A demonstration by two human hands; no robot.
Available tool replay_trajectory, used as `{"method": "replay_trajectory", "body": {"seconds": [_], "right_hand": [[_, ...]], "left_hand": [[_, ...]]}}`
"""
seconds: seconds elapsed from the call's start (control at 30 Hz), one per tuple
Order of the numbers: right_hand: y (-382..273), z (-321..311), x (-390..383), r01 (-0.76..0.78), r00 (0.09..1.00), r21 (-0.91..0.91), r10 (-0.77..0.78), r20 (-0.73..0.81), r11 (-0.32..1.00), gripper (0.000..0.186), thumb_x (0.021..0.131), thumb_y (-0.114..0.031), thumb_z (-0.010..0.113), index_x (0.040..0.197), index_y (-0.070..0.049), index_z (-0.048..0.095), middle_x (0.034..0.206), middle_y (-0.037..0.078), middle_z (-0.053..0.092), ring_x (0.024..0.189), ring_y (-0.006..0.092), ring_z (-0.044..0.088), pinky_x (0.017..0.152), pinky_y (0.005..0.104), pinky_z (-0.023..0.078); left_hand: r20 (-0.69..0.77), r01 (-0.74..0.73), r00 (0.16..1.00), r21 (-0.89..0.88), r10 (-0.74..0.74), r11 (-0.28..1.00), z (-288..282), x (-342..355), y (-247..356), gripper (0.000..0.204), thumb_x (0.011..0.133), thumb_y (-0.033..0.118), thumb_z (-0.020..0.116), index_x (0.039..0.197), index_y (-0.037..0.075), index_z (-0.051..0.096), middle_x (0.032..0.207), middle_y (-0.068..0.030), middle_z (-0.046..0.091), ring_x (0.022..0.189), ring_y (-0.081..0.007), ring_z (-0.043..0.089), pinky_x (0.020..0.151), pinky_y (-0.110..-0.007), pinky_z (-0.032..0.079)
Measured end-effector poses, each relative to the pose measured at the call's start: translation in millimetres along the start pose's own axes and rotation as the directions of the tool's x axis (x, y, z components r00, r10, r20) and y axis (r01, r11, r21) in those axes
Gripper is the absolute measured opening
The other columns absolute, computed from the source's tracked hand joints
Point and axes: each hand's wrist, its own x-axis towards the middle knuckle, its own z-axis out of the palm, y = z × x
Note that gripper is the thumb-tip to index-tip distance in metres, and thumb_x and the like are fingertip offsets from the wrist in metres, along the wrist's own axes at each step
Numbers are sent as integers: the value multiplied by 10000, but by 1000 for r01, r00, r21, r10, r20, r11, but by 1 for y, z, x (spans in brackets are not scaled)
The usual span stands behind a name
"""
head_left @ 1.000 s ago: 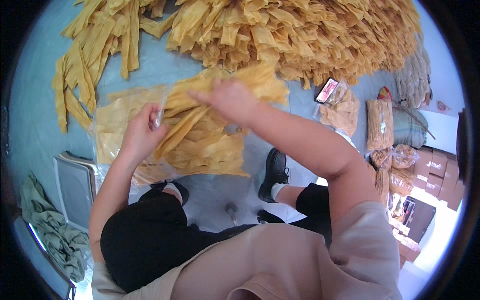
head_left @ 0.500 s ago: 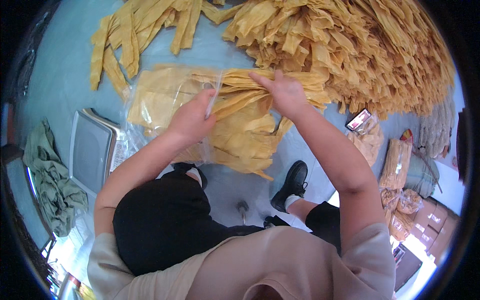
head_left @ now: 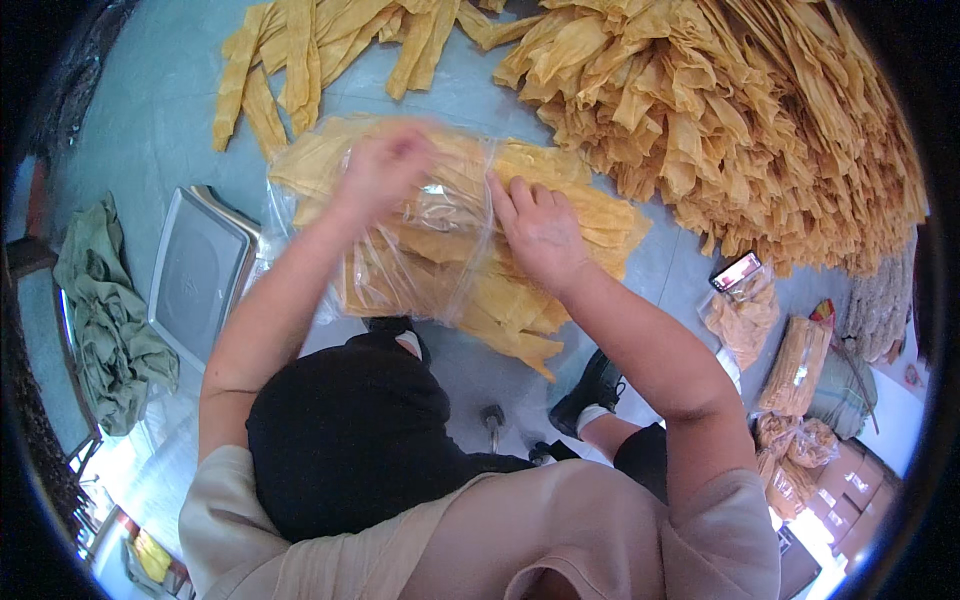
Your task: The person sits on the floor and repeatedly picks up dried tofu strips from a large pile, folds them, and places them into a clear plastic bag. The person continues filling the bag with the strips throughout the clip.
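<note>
A clear plastic bag lies across the middle, filled with yellow dried strips that look like tofu skin. More of the strips stick out of its mouth on the right. At the bag's edge, my right hand has its fingers bent against the plastic and the strips, gripping the rim. Over the upper part of the bag is my left hand, smeared by motion. Its fingers cannot be made out, nor whether it touches the plastic.
A big heap of the same strips fills the far right, with loose strips at the far left. Left of the bag stands a scale, beside a crumpled green cloth. A phone and packed bags lie at the right.
My left hand has let go of the bag's rim and moved up over the bag. The rim now reaches further right over the strips, and my right hand has come down to it.
</note>
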Motion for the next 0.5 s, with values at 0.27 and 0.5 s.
{"method": "replay_trajectory", "body": {"seconds": [0.27, 0.5], "right_hand": [[16, -5, 21, 35, 973, 233, 20, -231, 972, 506, 698, -82, 591, 1200, -69, 534, 962, 88, 588, 873, 267, 571, 773, 377, 440], [20, 9, 40, 102, 995, 365, -103, -17, 925, 541, 711, -240, 652, 1219, -104, 527, 1087, 128, 587, 1009, 298, 557, 856, 414, 433]], "left_hand": [[-225, 467, 854, -62, -469, 882, -159, 21, -135, 389, 901, 365, 591, 1139, 60, 620, 996, -83, 655, 882, -168, 594, 782, -286, 462], [-56, 589, 801, 247, -596, 769, -126, 15, -91, 410, 921, 377, 562, 1175, 58, 594, 1038, -46, 618, 919, -120, 535, 820, -295, 438]]}}
